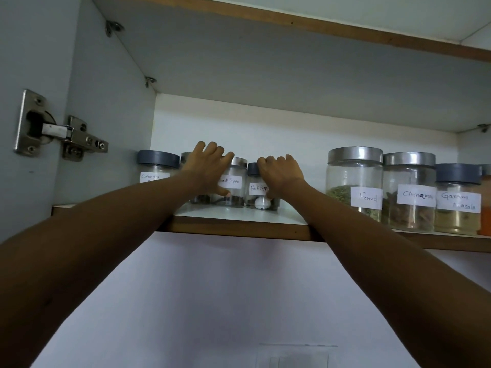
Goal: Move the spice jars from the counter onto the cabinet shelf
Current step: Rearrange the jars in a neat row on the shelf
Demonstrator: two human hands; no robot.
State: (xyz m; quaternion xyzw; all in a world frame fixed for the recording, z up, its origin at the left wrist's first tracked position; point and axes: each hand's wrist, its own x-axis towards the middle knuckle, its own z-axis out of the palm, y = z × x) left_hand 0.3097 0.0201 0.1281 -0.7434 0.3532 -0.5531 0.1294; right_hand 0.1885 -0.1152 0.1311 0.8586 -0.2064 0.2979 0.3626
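Note:
Both arms reach up to the cabinet shelf (239, 227). My left hand (207, 168) wraps a glass jar with a steel lid labelled Black Pepper (233, 187), thumb low on its front. My right hand (279, 173) grips a smaller dark-lidded jar labelled Black Pepper (257, 189) standing just right of the first. Both jars stand upright on the shelf. A further jar behind my left hand is mostly hidden. At the far left stands a grey-lidded coriander jar (156, 166).
To the right on the same shelf stand the Fennel jar (354, 179), Cinnamon jar (409, 189), Garam Masala jar (458, 200) and an orange-filled jar at the frame edge. The open door's hinge (61, 128) is on the left. A gap lies between my right hand and the Fennel jar.

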